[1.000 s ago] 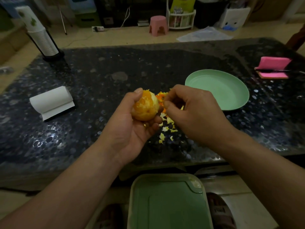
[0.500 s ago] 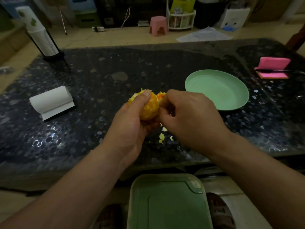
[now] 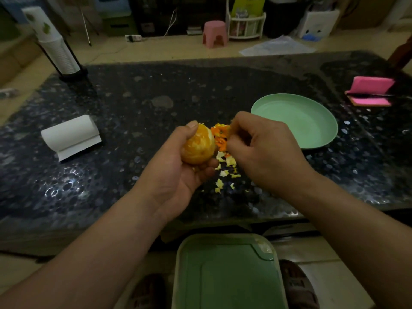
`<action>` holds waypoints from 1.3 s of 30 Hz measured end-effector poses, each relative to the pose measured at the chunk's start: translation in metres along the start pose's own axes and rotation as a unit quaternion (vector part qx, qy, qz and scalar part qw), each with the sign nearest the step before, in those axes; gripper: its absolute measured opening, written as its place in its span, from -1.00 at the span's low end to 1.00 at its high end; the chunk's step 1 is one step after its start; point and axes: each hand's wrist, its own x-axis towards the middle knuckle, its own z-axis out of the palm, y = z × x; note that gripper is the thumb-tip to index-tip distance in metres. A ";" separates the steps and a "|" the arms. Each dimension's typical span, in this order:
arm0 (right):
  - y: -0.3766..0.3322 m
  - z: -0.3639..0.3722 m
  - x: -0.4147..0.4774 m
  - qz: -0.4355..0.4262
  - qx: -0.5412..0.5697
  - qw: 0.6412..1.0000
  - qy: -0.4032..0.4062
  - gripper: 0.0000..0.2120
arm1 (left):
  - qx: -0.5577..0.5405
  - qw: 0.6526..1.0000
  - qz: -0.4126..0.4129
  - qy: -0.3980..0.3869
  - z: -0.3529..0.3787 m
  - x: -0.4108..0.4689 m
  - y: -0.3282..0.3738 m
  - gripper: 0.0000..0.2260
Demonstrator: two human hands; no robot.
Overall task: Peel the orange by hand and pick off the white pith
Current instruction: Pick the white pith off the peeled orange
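My left hand [image 3: 176, 175] grips a mostly peeled orange [image 3: 198, 148] above the dark speckled table [image 3: 133, 108]; my thumb lies over its top and pale pith patches show on its skin. Just to its right, my right hand [image 3: 263, 152] hovers with fingers curled, its thumb and forefinger pinched together on what looks like a small pale bit of pith. A pile of orange peel and white pith scraps [image 3: 225, 161] lies on the table between and below both hands.
A light green plate [image 3: 312, 130] lies to the right of my hands. A white paper roll [image 3: 69, 134] lies at left, a stack of cups [image 3: 55, 47] stands far left, and a pink sponge [image 3: 370, 90] is far right. A green board [image 3: 223, 275] sits below the table's near edge.
My right hand was picking at the orange half a second ago and has pulled away to the right over the scraps. My left hand has turned the orange slightly.
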 end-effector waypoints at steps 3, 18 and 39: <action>0.010 0.001 0.007 0.041 -0.039 0.996 -0.067 -0.77 | -0.022 0.999 -0.022 0.009 -0.006 0.005 0.002 -0.51; 0.008 0.021 0.007 0.067 -0.212 0.958 -0.182 -0.66 | -0.095 0.990 -0.059 0.083 -0.011 0.014 -0.006 -0.56; -0.019 -0.021 -0.009 0.052 0.173 0.981 -0.065 -0.85 | -0.068 0.994 -0.025 -0.087 0.011 -0.001 0.019 -0.50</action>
